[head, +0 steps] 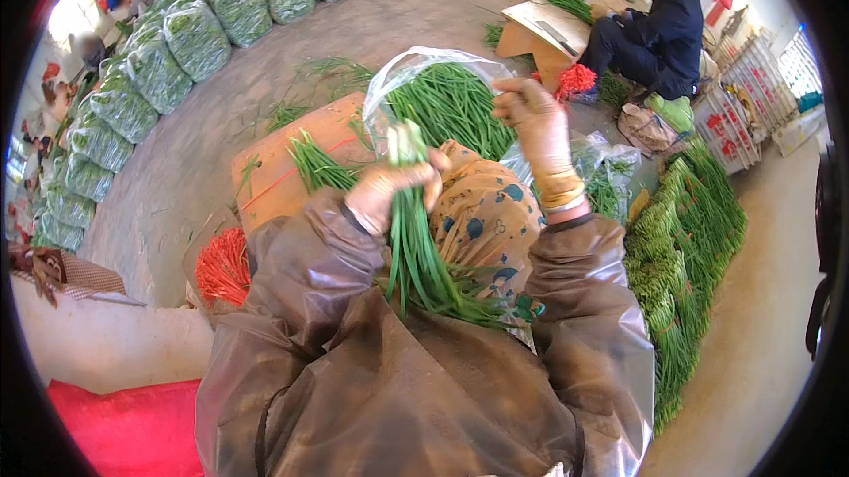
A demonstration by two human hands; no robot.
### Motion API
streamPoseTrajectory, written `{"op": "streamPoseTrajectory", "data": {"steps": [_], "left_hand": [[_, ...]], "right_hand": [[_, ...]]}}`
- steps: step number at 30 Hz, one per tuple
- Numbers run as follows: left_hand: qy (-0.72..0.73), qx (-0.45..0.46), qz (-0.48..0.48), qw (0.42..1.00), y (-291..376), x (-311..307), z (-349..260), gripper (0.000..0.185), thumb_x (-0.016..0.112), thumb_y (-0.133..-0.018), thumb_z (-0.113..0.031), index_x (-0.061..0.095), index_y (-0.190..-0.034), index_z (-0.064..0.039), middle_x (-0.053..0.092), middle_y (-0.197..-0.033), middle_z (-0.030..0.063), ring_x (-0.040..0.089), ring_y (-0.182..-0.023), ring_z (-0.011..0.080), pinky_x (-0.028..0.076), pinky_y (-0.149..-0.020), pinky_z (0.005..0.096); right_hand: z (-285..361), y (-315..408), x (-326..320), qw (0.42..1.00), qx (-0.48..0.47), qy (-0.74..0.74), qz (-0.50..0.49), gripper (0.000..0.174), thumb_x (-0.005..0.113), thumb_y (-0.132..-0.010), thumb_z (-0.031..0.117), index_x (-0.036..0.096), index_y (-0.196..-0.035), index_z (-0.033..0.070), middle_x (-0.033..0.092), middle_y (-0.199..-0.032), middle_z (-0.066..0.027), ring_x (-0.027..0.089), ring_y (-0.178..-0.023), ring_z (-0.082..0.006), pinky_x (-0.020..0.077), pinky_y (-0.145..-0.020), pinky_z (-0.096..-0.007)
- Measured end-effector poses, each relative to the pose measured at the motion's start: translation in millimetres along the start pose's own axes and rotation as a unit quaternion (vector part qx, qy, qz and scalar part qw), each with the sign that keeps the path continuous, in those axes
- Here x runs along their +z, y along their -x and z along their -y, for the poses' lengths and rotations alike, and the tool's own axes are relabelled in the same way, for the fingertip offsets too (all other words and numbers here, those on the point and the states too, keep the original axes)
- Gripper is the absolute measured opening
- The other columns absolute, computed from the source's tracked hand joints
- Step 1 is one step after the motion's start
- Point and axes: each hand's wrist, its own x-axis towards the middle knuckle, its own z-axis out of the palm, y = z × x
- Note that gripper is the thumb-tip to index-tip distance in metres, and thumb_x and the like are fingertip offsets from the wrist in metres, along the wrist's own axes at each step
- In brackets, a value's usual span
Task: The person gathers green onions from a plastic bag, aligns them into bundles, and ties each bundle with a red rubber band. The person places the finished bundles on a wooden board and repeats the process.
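Observation:
My left hand (398,188), in a thin glove, is closed around a bunch of long green leafy stalks (418,245), their pale cut ends up and the leaves hanging towards my lap. My right hand (530,109), gloved too, is raised by the right rim of a clear plastic bag (391,82); whether its fingers pinch the rim I cannot tell. Inside the bag lie many green stalks (451,105). Another small bunch (322,165) rests on the wooden board (272,175) at my left, where a red tie also lies.
Red ties (222,268) lie at left. A large stack of green bunches (683,265) stands at right, near crates (729,119). Ahead, a person (663,39) sits by a low table (534,29) bearing a knife (556,37). Filled bags (195,39) line the far left.

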Motion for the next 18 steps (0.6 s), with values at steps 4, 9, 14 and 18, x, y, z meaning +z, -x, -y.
{"op": "streamPoseTrajectory", "data": {"steps": [4,9,14,18], "left_hand": [[0.027,0.217,0.007,0.976,23,-45,-76,0.021,0.064,-0.092,-0.014,0.064,-0.113,-0.011,0.064,-0.117,0.0117,0.058,-0.115,0.0296,0.049,-0.098,0.0470],[0.050,0.402,-0.015,0.914,78,-80,-131,0.017,0.061,-0.094,-0.013,0.064,-0.111,-0.013,0.064,-0.123,0.0120,0.053,-0.124,0.0312,0.035,-0.114,0.0504],[0.043,0.439,0.060,0.895,115,-75,-145,0.017,0.061,-0.095,-0.014,0.064,-0.111,-0.017,0.065,-0.121,0.0070,0.055,-0.123,0.0268,0.036,-0.113,0.0483],[0.001,0.462,0.059,0.885,128,-53,-141,0.014,0.063,-0.094,-0.016,0.062,-0.109,-0.018,0.063,-0.115,0.0017,0.054,-0.120,0.0242,0.038,-0.110,0.0485]], "right_hand": [[-16,3,-21,0.995,0.024,0.096,-0.007,0.020,0.059,-0.090,0.010,0.068,-0.106,0.002,0.064,-0.080,-0.0026,0.058,-0.072,-0.0090,0.0468,-0.066,-0.0239],[-36,24,-33,0.988,0.098,0.122,0.019,0.019,0.060,-0.091,0.011,0.069,-0.105,0.002,0.064,-0.080,-0.0018,0.057,-0.072,-0.0079,0.0460,-0.066,-0.0236],[-15,15,-10,0.994,0.095,-0.014,0.050,0.017,0.059,-0.096,0.010,0.068,-0.108,0.002,0.064,-0.088,0.0010,0.056,-0.075,-0.0055,0.0459,-0.068,-0.0200],[30,17,48,0.986,0.047,-0.084,0.133,0.015,0.060,-0.096,0.010,0.070,-0.106,0.003,0.066,-0.094,-0.0014,0.059,-0.083,-0.0074,0.0508,-0.077,-0.0217]]}}
